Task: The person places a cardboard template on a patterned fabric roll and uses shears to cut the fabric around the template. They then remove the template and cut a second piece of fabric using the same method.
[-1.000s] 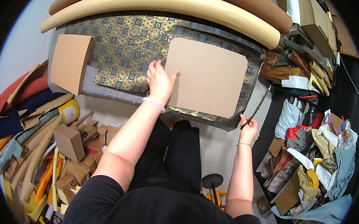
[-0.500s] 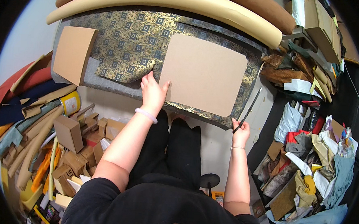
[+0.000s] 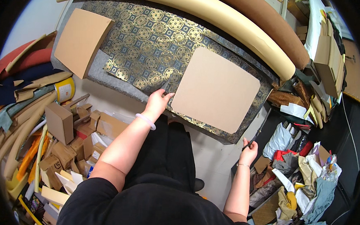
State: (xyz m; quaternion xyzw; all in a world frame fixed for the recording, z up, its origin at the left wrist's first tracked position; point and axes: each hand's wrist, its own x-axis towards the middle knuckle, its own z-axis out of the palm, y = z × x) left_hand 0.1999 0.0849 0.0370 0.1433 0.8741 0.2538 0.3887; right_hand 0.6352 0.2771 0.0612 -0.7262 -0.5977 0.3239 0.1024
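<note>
A dark sheet with gold medallions (image 3: 143, 33) covers much of the table. A beige board (image 3: 215, 90) with rounded corners lies flat on its right part. Just left of that board, my left hand (image 3: 158, 102) pinches the near edge of the patterned sheet, which is slightly bent up there. My right hand (image 3: 248, 152) grips dark scissors (image 3: 253, 141) off the table's near right corner, blades pointing up and forward. A tan cardboard panel (image 3: 80, 40) rests at the left end on a grey layer (image 3: 96, 77).
Cream (image 3: 181, 2) and brown (image 3: 266, 23) rolls lie along the far edge. Cardboard boxes (image 3: 59, 122) and rolled offcuts (image 3: 24, 129) crowd the floor at left, with a yellow can (image 3: 65, 90). Fabric scraps (image 3: 290, 191) and stacked cardboard (image 3: 327, 67) fill the right side.
My left hand has come down from beside the board's left edge to the sheet's near edge. The view has rotated slightly. My right hand still carries the scissors, now lower in view.
</note>
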